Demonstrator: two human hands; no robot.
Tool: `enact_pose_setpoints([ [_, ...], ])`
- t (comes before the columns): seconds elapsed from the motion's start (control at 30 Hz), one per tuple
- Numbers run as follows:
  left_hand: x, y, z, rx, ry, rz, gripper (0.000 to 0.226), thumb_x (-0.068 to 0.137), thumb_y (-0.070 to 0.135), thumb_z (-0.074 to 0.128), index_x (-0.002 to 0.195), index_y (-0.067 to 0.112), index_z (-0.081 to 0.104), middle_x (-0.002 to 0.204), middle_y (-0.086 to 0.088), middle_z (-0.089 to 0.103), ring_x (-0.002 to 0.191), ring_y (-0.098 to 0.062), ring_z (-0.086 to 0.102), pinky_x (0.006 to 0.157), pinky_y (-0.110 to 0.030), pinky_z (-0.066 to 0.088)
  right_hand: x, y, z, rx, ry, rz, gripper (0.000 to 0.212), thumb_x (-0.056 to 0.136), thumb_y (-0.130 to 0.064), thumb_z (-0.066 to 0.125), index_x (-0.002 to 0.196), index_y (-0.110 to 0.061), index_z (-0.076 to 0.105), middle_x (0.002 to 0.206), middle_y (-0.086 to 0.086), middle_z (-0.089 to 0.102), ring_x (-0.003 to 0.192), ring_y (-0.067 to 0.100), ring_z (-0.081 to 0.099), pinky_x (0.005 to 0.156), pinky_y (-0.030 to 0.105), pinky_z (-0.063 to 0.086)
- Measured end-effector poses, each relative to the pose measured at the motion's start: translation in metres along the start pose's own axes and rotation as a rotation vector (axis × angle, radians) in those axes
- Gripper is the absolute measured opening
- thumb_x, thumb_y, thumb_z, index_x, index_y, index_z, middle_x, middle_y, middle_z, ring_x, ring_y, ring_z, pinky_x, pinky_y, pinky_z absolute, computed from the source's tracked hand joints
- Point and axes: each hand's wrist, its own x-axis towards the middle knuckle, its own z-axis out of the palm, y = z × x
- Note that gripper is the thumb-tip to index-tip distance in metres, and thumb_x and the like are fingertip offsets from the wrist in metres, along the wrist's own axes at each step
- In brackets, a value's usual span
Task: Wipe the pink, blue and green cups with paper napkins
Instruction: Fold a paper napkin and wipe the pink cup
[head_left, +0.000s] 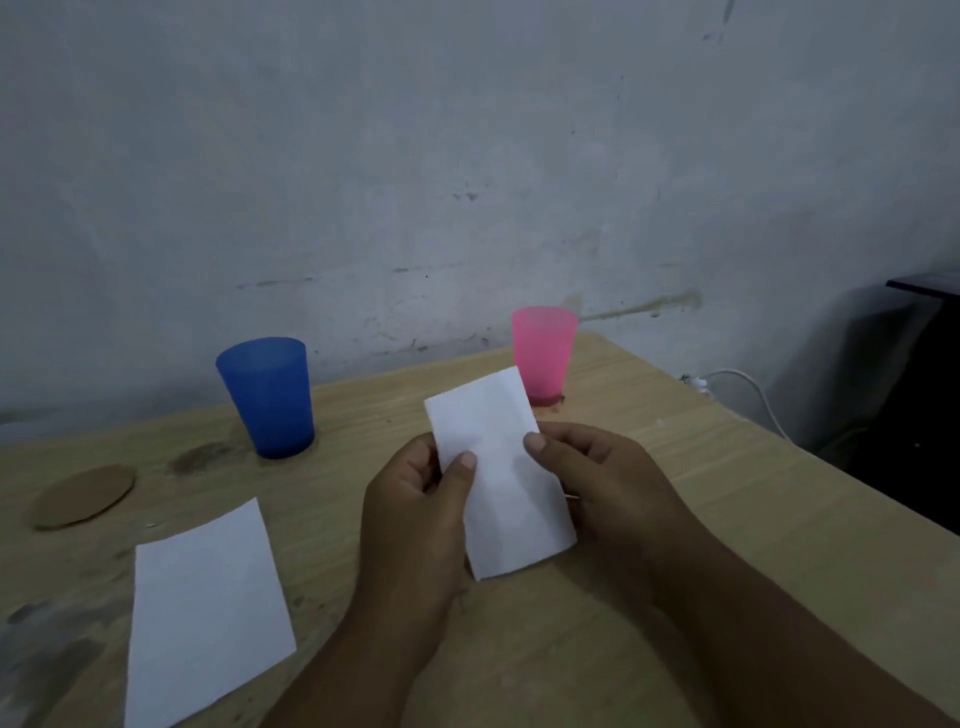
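A folded white paper napkin (498, 467) is held up over the middle of the wooden table (727, 493). My left hand (415, 514) pinches its left edge with the thumb on top. My right hand (602, 478) pinches its right edge the same way. A blue cup (270, 397) stands upright at the back left. A pink cup (544, 353) stands upright at the back, just beyond the napkin's top corner. A second white napkin (208, 613) lies flat on the table at the front left. No green cup is in view.
A round brown coaster (83, 496) lies at the left, near the blue cup. A grey wall rises right behind the table. A white cable (748, 387) hangs past the table's right edge, beside a dark piece of furniture (924, 364).
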Motion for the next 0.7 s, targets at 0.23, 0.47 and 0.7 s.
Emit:
enact_pose_setpoints([
  [0.23,-0.0004,0.0007,0.0003,0.054,-0.073,0.004,0.020,0.092,0.026,0.068,0.099,0.043,0.060,0.098,0.022,0.071,0.085,0.002,0.068,0.066,-0.024,0.056,-0.0010,-0.0023,-0.0069,-0.101,0.003,-0.097,0.014,0.094,-0.013,0.062,0.104,-0.015,0.071,0.086,-0.002,0.078,0.072,0.013,0.073,0.057,0.024,0.057],
  [0.47,0.0014,0.0006,-0.0044,0.041,-0.030,-0.018,0.017,0.091,0.021,0.070,0.093,0.037,0.064,0.087,0.025,0.072,0.080,0.002,0.069,0.062,-0.019,0.053,-0.0015,-0.0012,-0.0035,0.145,-0.047,-0.013,0.016,0.091,-0.003,0.062,0.106,-0.005,0.068,0.091,0.012,0.077,0.072,0.023,0.072,0.056,0.029,0.058],
  [0.7,0.0025,0.0041,-0.0036,-0.077,-0.011,-0.119,0.021,0.097,0.016,0.059,0.091,0.031,0.073,0.093,0.012,0.076,0.091,-0.016,0.072,0.078,-0.042,0.060,-0.0002,-0.0001,-0.0037,0.068,0.020,-0.050,0.013,0.091,-0.007,0.063,0.100,-0.010,0.071,0.093,0.004,0.077,0.084,0.023,0.073,0.066,0.033,0.061],
])
